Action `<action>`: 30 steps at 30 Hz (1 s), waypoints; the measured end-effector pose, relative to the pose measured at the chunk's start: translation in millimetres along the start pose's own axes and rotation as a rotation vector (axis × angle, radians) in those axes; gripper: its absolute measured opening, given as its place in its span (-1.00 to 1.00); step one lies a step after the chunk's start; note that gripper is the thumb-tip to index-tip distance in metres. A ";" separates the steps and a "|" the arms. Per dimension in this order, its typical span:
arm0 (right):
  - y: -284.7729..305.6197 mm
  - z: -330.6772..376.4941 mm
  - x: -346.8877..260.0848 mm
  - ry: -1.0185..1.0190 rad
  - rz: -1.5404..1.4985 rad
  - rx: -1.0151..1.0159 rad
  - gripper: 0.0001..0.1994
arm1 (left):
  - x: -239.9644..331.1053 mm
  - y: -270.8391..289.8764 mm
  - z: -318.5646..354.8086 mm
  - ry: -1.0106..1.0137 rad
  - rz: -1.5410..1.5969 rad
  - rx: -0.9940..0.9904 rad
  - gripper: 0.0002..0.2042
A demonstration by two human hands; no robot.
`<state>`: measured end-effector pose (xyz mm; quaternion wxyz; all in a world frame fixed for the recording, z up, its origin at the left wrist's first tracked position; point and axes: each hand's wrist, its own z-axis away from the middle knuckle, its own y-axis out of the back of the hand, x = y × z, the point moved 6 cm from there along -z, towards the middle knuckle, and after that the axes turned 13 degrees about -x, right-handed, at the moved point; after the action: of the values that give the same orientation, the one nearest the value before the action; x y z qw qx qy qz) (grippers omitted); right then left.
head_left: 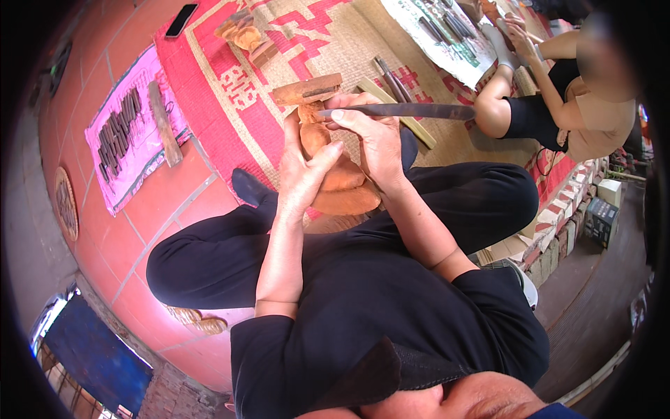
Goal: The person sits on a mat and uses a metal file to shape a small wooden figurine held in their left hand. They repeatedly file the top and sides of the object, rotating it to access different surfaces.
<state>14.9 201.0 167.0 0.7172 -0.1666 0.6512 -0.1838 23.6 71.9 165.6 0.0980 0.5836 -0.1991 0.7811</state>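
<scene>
Wood: reddish-brown carved wooden figure [335, 171], on the person's lap above the woven red-patterned mat [279, 63].
Left hand [303, 167]: clamped around the figure.
Right hand [373, 136]: closed on a long dark metal chisel [412, 110], tip at the figure's top.

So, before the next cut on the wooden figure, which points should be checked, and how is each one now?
1. Left hand grips the figure: ok.
2. Right hand holds the chisel: ok.
3. Chisel tip on the wood: cannot tell, the fingers hide it.
4. Left thumb out of the blade's path: cannot tell, it lies near the right fingers.
5. Figure resting on the lap: ok.
6. Other person away from the chisel: ok, seated apart on the mat.
</scene>
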 end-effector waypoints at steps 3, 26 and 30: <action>2.2 -0.2 -2.3 -0.020 -0.171 0.014 -0.94 | -6.1 1.1 -0.5 0.004 0.107 0.012 -0.25; 6.6 1.1 0.9 -0.037 -0.148 0.003 -0.92 | -11.8 -0.9 1.1 0.031 0.320 -0.094 -0.28; -3.5 1.5 -4.9 0.022 0.119 -0.105 -0.94 | -6.5 -3.2 3.5 0.060 0.370 -0.090 -0.28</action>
<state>15.8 200.3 173.0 0.7100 -0.1630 0.6764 -0.1085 29.9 73.8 160.9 -0.0152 0.5084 -0.3346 0.7933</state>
